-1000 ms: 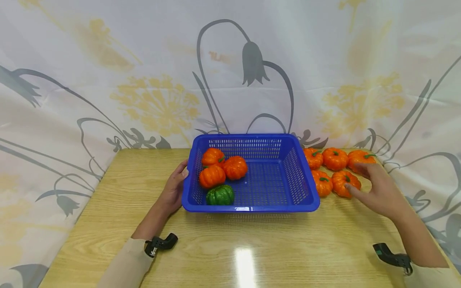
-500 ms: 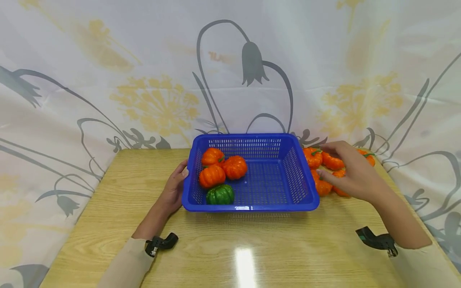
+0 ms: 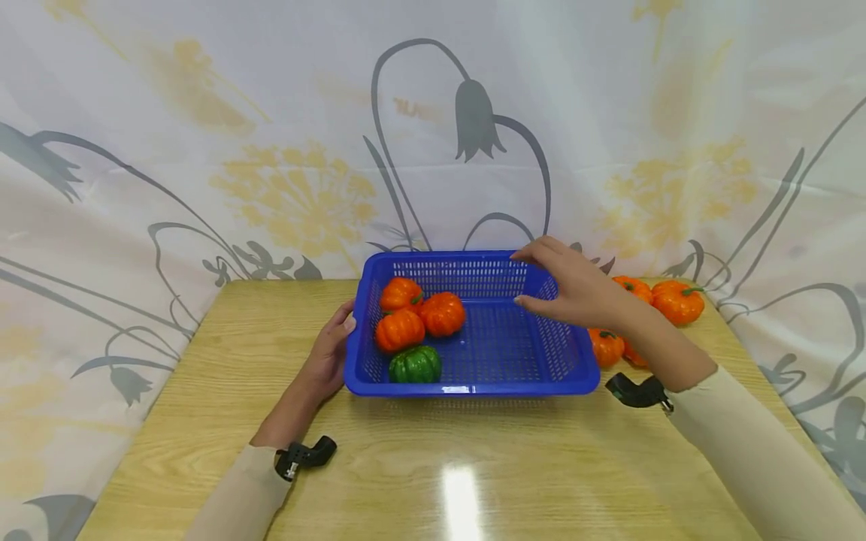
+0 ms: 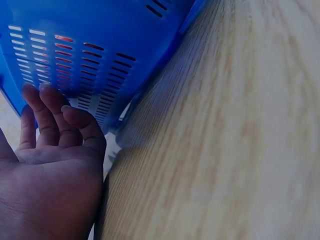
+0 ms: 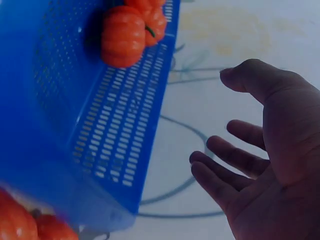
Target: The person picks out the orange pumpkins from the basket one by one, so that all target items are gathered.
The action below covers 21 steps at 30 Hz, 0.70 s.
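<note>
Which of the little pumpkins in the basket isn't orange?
The green pumpkin, nearest the front rim of the blue basket; the three orange pumpkins sit behind it.

The left grip (image 4: 55, 167), a bare hand, lies at eight o'clock with its palm toward the camera; its fingers (image 4: 65, 125) bend up to the slotted wall of a blue basket (image 4: 115, 30) at eleven — whether every tip touches is hard to tell. Red-orange colour shows through some slots. The wood-grained desk (image 4: 225, 140) stretches from one o'clock round to six.
</note>
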Each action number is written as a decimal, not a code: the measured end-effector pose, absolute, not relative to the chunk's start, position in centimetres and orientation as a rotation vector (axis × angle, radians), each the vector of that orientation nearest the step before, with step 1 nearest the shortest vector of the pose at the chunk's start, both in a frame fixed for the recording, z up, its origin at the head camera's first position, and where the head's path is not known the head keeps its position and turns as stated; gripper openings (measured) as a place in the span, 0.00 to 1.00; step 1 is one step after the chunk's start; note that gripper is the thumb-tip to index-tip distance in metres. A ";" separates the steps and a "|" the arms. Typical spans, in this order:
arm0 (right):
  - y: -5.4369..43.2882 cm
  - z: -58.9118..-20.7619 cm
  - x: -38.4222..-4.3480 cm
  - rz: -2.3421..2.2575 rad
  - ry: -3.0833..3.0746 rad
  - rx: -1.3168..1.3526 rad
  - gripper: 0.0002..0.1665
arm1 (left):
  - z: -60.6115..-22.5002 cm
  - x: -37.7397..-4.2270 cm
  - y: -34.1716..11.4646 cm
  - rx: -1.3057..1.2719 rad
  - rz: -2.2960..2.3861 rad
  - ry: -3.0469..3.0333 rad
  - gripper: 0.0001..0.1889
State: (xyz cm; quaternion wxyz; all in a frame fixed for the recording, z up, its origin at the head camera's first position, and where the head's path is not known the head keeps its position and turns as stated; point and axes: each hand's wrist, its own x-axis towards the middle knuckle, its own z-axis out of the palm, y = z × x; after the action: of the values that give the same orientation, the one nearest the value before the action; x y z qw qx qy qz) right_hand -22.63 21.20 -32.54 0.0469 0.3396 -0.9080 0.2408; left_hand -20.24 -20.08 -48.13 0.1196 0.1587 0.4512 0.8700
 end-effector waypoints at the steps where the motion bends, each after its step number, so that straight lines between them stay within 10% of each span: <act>1: 20.6 -32.6 -23.0 0.718 -2.781 1.061 0.34 | -48.1 -20.3 -20.1 0.464 2.540 1.322 0.17; 21: 11.6 -35.7 -27.5 0.448 -2.998 1.369 0.41 | -48.2 -20.4 -20.0 0.485 2.535 1.287 0.17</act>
State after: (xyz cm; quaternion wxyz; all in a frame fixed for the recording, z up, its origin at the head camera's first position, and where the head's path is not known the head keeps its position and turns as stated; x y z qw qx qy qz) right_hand -27.45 11.62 -35.73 -0.0921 0.4098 -0.8975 0.1341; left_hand -20.40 -19.99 -48.17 0.1286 0.1668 0.4427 0.8716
